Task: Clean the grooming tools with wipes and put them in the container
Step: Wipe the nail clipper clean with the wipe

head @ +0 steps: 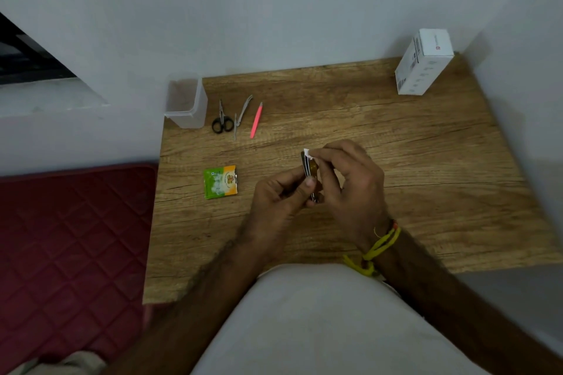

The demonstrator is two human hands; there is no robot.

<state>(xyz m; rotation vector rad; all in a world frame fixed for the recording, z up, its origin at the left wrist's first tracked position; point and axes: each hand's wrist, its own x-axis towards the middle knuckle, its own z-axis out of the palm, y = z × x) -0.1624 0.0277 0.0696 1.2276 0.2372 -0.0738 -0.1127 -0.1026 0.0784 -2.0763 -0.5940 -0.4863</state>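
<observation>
My left hand (281, 195) grips a metal nail clipper (311, 173) upright over the middle of the wooden table (396, 143). Pinched in the fingertips of my right hand (350, 183) is a small white wipe (307, 153), pressed against the clipper's top end. At the table's far left corner stands a clear plastic container (186, 102). Beside it lie black-handled scissors (222, 119), a second metal clipper tool (242, 114) and pink tweezers (256, 120). A torn green and orange wipe sachet (220, 181) lies left of my hands.
A white cardboard box (424, 61) stands at the far right corner against the wall. A dark red quilted mat (70, 253) lies on the floor to the left of the table. A yellow thread band circles my right wrist.
</observation>
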